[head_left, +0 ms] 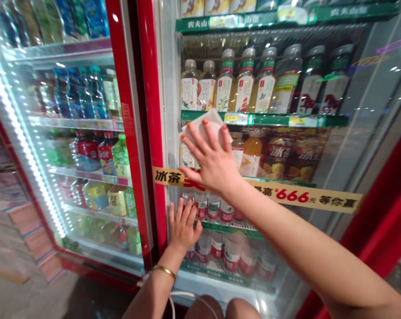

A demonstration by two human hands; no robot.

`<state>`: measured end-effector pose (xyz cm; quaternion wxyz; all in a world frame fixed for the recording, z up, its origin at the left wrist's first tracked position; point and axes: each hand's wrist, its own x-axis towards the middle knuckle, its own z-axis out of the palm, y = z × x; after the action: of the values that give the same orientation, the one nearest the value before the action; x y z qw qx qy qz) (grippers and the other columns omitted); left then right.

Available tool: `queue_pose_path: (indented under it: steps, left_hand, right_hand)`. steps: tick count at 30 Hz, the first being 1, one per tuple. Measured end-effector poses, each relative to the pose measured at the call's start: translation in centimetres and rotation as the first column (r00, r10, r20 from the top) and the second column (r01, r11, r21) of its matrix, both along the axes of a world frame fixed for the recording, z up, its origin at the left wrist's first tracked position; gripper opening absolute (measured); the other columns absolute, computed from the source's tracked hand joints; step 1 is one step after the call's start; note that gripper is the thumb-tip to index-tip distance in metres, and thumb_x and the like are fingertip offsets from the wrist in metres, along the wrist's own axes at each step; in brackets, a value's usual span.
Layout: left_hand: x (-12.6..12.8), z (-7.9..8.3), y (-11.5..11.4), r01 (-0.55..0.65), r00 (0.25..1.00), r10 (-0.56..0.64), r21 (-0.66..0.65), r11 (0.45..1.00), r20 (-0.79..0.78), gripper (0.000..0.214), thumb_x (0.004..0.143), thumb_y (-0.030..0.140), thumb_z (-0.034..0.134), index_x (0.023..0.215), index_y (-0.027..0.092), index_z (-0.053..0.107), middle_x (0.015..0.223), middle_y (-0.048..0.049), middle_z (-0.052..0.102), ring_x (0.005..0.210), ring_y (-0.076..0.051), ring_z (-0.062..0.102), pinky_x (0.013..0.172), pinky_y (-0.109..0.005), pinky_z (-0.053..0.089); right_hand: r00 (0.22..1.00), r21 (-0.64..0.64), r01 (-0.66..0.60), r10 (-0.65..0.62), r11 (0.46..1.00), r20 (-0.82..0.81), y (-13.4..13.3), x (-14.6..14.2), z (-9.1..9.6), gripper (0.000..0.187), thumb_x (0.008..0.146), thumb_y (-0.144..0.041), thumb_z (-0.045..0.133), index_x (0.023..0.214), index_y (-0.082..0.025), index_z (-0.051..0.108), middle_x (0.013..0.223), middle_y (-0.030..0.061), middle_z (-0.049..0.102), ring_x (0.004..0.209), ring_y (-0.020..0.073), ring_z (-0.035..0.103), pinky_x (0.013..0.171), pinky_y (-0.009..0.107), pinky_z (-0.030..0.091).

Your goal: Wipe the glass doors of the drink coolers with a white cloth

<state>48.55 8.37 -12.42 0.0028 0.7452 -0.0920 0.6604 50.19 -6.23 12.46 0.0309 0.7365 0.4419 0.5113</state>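
My right hand [212, 159] lies flat with fingers spread on a white cloth [205, 125], pressing it against the glass door [320, 146] of a drinks fridge. My left hand [183, 226] rests open, fingers stretched, lower on the same glass near the red door frame [150, 133]. A gold bangle [164, 270] circles my left wrist. A yellow sticker strip [303, 195] with red "666" runs across the glass under my right hand.
Behind the glass, green shelves [270, 118] hold several tea and juice bottles. A second lit fridge [83, 133] with soda bottles stands at the left. Stacked boxes [24, 221] sit on the floor at far left. My knees [220, 310] show at the bottom.
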Motion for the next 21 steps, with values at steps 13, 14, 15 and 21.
queue_pose_path:
  steps: [13,14,15,21]
  left_hand:
    - [-0.5,1.2,-0.5,0.032,0.999,-0.032,-0.006,0.999,-0.002,0.080,0.103,0.028,0.059,0.176,0.026,0.026,0.172,-0.0078,0.049,0.173,-0.024,0.019,0.144,-0.054,0.012]
    - [-0.6,1.3,-0.5,0.038,0.999,-0.038,-0.002,0.999,0.007,0.079,0.104,0.027,0.058,0.176,0.026,0.026,0.173,-0.0075,0.047,0.173,-0.023,0.019,0.144,-0.053,0.011]
    - [-0.6,1.5,-0.5,0.044,0.999,-0.044,0.003,0.999,0.016,0.079,0.104,0.027,0.059,0.176,0.026,0.027,0.173,-0.0074,0.047,0.173,-0.022,0.018,0.144,-0.052,0.010]
    - [-2.5,2.7,-0.5,0.096,0.995,-0.097,-0.015,0.995,-0.021,0.076,0.103,0.029,0.063,0.174,0.029,0.034,0.169,-0.0079,0.054,0.170,-0.022,0.029,0.144,-0.049,0.015]
  right_hand:
    - [0.947,0.631,0.283,-0.316,0.722,-0.064,-11.3,1.4,-3.0,0.089,0.111,-0.066,0.036,0.179,-0.019,0.006,0.187,0.0182,0.004,0.171,0.0504,0.004,0.127,0.089,0.015]
    - [0.946,0.608,0.281,-0.321,0.743,-0.046,-11.9,1.0,-4.9,0.091,0.110,-0.066,0.036,0.179,-0.018,0.003,0.187,0.0177,0.002,0.172,0.0491,0.001,0.128,0.088,0.015]
    - [0.952,0.518,0.264,-0.305,0.814,-0.005,-12.2,0.6,-7.0,0.092,0.110,-0.068,0.037,0.179,-0.019,0.004,0.187,0.0137,0.002,0.173,0.0448,-0.002,0.132,0.083,0.013]
    - [0.963,0.176,0.239,-0.256,0.955,0.083,-17.4,1.0,-11.5,0.085,0.107,-0.064,0.049,0.179,-0.032,0.016,0.186,-0.0042,0.007,0.174,0.0283,-0.002,0.142,0.061,0.002]
